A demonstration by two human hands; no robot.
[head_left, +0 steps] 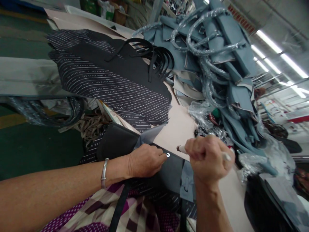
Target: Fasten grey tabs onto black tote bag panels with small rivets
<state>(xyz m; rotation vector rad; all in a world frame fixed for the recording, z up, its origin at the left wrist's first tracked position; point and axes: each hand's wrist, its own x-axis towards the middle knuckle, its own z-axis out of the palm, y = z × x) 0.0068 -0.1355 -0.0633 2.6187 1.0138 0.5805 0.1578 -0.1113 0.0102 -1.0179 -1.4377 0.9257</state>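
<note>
My left hand [147, 160] is closed, its thumb and fingers pinched at the upper edge of a dark grey bag piece [170, 169]. A small round whitish disc [168, 155] shows right beside the fingertips; whether they touch it I cannot tell. My right hand [207, 158] makes a fist around a pale stick-shaped tool [181, 149] with a dark tip, held just above the bag piece and the board. The tip points left, and its exact kind is unclear. A grey-blue tab with a slot [187, 183] hangs on the bag piece between my hands.
Black striped lining pieces [108, 83] and black straps [159, 61] lie on the pale board [181, 122]. Blue-grey bag parts with plastic-wrapped handles [217, 58] are heaped at the right. A black bag part [265, 206] stands at lower right.
</note>
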